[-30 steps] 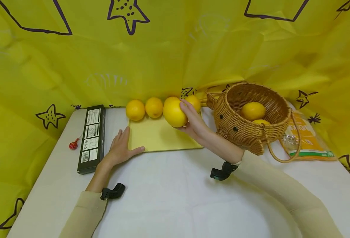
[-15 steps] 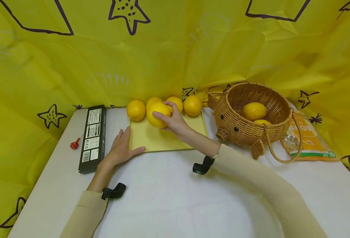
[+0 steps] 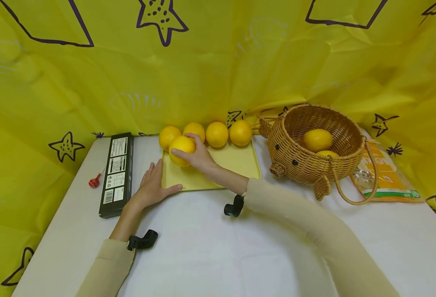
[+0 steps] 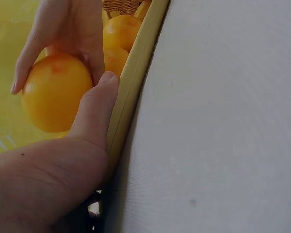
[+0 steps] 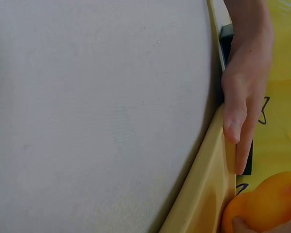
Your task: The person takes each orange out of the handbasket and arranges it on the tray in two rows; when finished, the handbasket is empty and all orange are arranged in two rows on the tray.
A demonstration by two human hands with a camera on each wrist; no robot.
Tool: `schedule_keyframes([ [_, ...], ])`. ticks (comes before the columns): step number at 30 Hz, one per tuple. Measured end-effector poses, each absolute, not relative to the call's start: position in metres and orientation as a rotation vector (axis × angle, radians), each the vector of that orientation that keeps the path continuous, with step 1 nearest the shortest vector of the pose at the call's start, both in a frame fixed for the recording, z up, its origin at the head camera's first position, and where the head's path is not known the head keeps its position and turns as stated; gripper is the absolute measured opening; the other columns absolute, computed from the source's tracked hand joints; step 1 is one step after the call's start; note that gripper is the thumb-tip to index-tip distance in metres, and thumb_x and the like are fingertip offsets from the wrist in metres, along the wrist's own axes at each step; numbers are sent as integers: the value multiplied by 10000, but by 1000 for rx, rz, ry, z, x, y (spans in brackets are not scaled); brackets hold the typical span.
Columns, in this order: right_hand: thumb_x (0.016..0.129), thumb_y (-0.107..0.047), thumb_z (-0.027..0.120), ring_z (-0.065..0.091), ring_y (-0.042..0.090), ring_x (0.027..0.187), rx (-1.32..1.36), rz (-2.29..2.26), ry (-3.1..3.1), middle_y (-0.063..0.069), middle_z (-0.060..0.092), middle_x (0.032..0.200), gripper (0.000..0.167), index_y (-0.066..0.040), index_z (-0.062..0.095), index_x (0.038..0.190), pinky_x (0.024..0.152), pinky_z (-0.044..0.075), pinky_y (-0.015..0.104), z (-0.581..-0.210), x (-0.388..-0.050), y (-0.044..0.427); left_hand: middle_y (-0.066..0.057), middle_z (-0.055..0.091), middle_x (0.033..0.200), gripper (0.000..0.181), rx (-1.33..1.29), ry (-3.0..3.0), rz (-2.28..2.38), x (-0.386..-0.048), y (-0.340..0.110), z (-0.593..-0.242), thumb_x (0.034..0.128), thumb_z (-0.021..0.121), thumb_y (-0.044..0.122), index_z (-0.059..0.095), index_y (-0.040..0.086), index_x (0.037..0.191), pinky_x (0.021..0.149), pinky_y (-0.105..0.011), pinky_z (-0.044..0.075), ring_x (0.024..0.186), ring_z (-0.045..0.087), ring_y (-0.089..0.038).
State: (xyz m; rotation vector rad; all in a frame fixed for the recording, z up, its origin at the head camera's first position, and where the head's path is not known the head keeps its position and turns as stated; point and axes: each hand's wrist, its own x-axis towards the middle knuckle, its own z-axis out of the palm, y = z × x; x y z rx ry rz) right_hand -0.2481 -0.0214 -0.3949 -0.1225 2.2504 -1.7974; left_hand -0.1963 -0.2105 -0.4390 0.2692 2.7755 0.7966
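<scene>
My right hand [image 3: 202, 160] grips an orange [image 3: 179, 150] between thumb and fingers, over the left part of a pale yellow tray [image 3: 221, 169]. Behind it, several oranges [image 3: 216, 134] stand in a row along the tray's far side. My left hand [image 3: 150, 187] lies at the tray's left front corner, fingers straight, thumb along the front edge. The left wrist view shows the gripped orange [image 4: 53, 99] close beyond my left thumb [image 4: 94, 109]. In the right wrist view the oranges [image 5: 276, 201] show only at the lower right corner.
To the right stands a wicker basket [image 3: 299, 169] with an animal face and yellow fruit [image 3: 317, 140] inside. An orange-and-clear plastic bag [image 3: 392, 177] lies beside it. Left of the tray are a long black box [image 3: 116, 177] and a red-wrapped lollipop [image 3: 94, 180]. A yellow cloth hangs behind.
My right hand has carried the orange leftward across the tray and slightly toward me, from in front of the right-hand oranges to the left end. My left hand has stayed in place.
</scene>
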Motion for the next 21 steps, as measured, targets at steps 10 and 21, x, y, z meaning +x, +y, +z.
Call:
schedule_keyframes([
  [10,817,-382,766,502,220,1260,-132,-1747,2337,46,466,1450,741,-178,394,1425,1094,424,387,-403,-246,-42,-270,-47,1612,1181,245,2764,788,-194,-210,-438,844,651,575,-86,-47,1526,1212,-591,3,1500,-70,-430],
  [21,814,-391,766,505,234,1253,-136,-1722,2321,63,482,1437,736,-168,399,1411,1099,418,394,-406,-244,-55,-290,-99,1599,1193,250,2764,806,-194,-210,-439,841,651,584,-119,-11,1531,1209,-597,-2,1492,-83,-450],
])
